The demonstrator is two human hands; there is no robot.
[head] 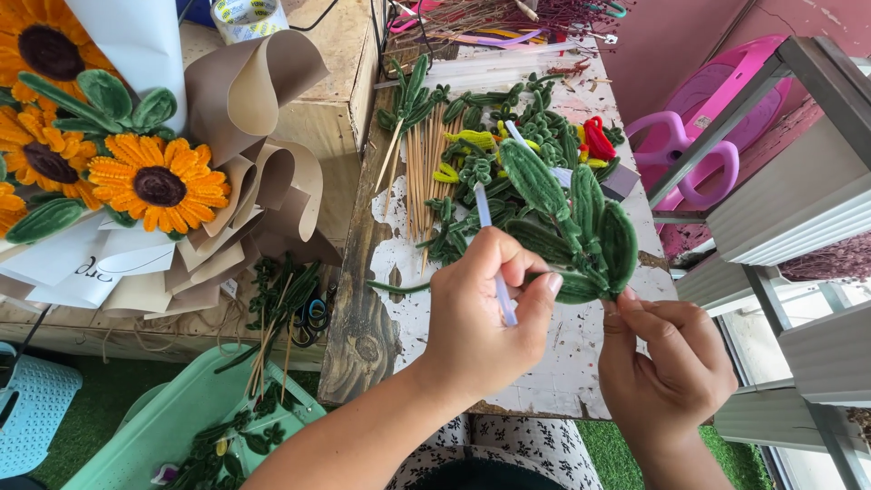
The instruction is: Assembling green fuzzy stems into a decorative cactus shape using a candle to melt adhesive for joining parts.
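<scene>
- Green pipe-cleaner leaves (581,227), a cluster of fuzzy loops, sit between the two hands, held up over the near part of the worn white table (562,363).
- Left hand (481,313) is closed around a thin pale stick (494,263); the stick runs up past the thumb towards the leaves, its upper end over the pile behind.
- Right hand (667,363) pinches the base of the leaf cluster with its fingertips (626,304), just below the lowest loop.
- Risk, as I judge it: the pinch is small and at the very bottom, so a twist from the stick hand could make the loops swivel or slip out; the soft wire could also bend out of shape if squeezed.
- Behind the hands lies a heap of more green chenille pieces (472,163), with yellow and red bits, beside a row of wooden skewers (422,163); a loose leaf dropped there would be hard to pick out.
- Table's right edge is near the right hand, with a grey metal frame (753,118) just past it, so room that way is tight.
- Leftward, a sunflower bouquet (136,172) in brown paper stands well apart, with a green basket (172,426) below; the bare patch of table under the hands is the open room.
</scene>
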